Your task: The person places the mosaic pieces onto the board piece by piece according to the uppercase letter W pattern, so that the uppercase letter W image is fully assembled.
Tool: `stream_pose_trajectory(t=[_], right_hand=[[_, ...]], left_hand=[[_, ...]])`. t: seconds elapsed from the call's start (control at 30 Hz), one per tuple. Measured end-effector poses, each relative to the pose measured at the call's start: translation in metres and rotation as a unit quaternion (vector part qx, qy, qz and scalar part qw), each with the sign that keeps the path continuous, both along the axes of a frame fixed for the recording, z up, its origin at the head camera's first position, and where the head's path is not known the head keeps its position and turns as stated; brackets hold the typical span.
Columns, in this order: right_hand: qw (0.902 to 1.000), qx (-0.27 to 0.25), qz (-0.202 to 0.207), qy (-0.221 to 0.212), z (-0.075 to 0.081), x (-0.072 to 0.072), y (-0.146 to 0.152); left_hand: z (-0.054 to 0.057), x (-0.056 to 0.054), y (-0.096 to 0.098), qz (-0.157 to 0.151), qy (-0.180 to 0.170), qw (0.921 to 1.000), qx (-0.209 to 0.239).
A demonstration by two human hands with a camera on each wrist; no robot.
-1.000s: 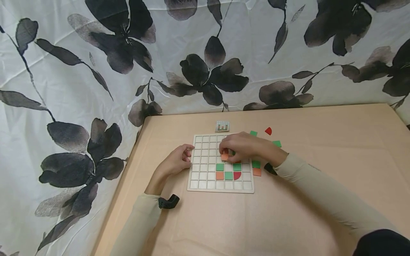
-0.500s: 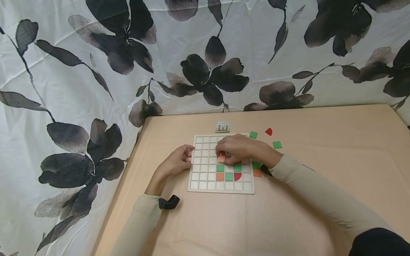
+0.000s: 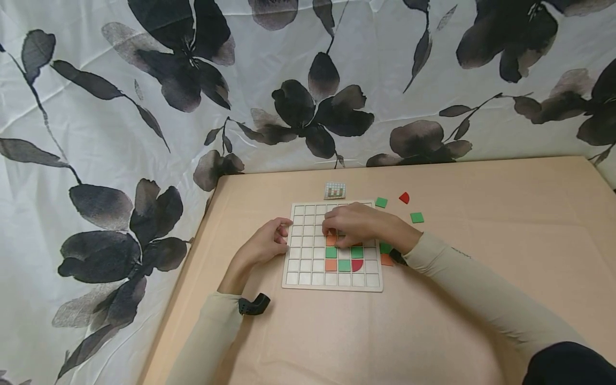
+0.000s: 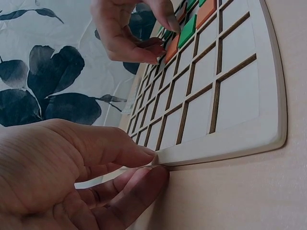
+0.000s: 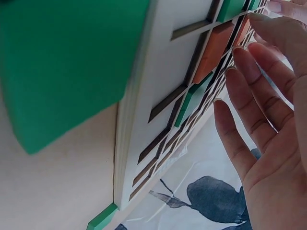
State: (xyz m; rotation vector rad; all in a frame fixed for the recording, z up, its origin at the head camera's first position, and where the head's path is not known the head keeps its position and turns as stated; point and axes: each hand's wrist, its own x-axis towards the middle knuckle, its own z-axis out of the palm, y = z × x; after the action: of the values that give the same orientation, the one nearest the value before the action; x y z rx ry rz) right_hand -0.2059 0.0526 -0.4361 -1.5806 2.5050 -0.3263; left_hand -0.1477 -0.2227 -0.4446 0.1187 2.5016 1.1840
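A white grid board [image 3: 305,266] lies on the table. My left hand [image 3: 263,241] holds its left edge, thumb on top of the frame and fingers curled against the side in the left wrist view. Over the board's middle, my right hand [image 3: 358,223] has thumb and fingertips at an orange square tile [image 3: 331,240], which now lies in a cell. Directly below that tile are a green tile [image 3: 331,252] and another orange tile [image 3: 331,265]. Further right on the board are green tiles [image 3: 344,266] and a red rounded tile [image 3: 357,265]. The right hand hides some upper cells.
Loose green tiles [image 3: 416,217] and a red wedge tile [image 3: 404,198] lie right of the board. An orange tile [image 3: 387,260] rests at its right edge, near the right wrist. Behind the board is a small patterned card [image 3: 335,190]. Floral fabric [image 3: 308,123] hangs behind the table.
My right hand has moved slightly left and toward me, bringing the orange tile from above the board down into the cell over the green tile. The left hand has stayed at the board's edge.
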Motion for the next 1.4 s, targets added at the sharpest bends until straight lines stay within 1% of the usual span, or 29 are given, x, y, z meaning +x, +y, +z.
stream_pose_trajectory(t=[0.17,0.4,0.67,0.9,1.17,1.4], right_hand=[[1.0,0.003,0.0,0.003,-0.001,0.0,0.002],[0.9997,0.002,-0.019,-0.019,0.001,0.001,0.009],[0.9989,-0.004,-0.043,-0.019,0.005,0.0,0.025],[0.9973,0.002,-0.07,-0.024,0.007,0.0,0.038],[0.9961,-0.005,-0.087,-0.011,0.008,0.002,0.055],[0.9944,-0.009,-0.104,-0.017,0.01,0.004,0.071]], left_hand=[[0.001,0.001,0.001,0.0,0.0,1.0,-0.002],[-0.001,0.0,0.0,-0.001,-0.002,1.0,0.002],[-0.001,0.0,0.002,0.008,-0.007,0.9999,0.007],[-0.001,-0.001,0.003,0.008,-0.004,0.9999,0.004],[0.001,0.0,0.005,0.009,-0.01,0.9999,0.009],[0.002,0.0,0.005,0.01,-0.009,0.9999,0.01]])
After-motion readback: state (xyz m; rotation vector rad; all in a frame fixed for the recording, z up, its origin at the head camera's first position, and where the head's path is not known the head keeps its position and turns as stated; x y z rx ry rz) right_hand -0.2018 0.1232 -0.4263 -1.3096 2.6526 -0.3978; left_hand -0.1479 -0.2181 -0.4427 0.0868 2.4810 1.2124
